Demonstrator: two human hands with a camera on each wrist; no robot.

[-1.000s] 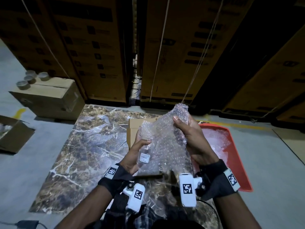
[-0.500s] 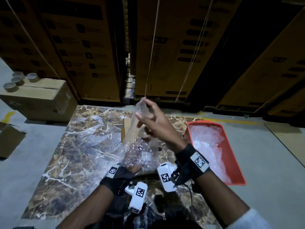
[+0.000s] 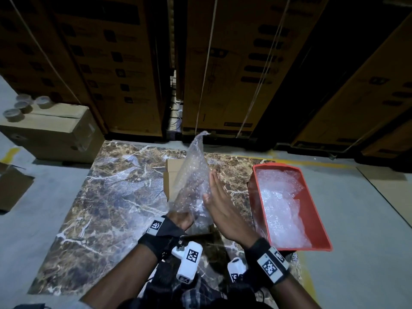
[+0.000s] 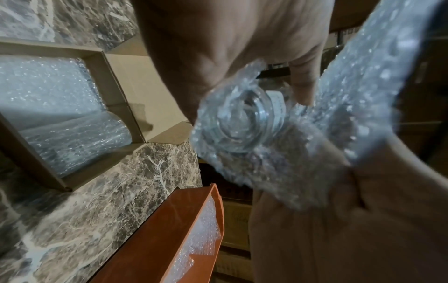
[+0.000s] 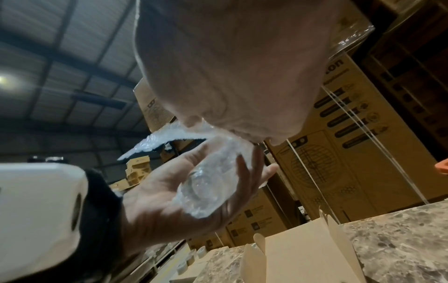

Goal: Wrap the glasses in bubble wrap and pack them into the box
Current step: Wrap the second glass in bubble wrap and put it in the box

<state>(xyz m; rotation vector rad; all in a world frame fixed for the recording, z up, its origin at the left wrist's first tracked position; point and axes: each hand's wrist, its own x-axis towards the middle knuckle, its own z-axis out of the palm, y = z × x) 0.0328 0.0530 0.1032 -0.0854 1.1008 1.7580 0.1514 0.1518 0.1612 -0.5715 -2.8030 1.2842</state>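
Note:
A clear glass (image 4: 244, 122) sits inside a sheet of bubble wrap (image 3: 194, 175) that rises to a twisted tip. My left hand (image 3: 181, 219) grips the wrapped glass from below, fingers curled round it (image 5: 208, 187). My right hand (image 3: 219, 204) lies flat with straight fingers against the right side of the wrap. Behind the wrap, on the marble slab, stands the open cardboard box (image 3: 170, 175). The left wrist view shows the box (image 4: 101, 80) holding bubble-wrapped bundles.
A red tray (image 3: 321, 221) with loose bubble wrap stands right of the slab (image 3: 116, 197). A closed carton (image 3: 55, 134) with tape rolls sits at the far left. Tall stacked cartons (image 3: 234, 63) wall off the back. Another carton lies on the floor at the left edge.
My right hand has let go of the twisted top of the wrap and come down flat against its right side. The left hand still holds the wrapped glass.

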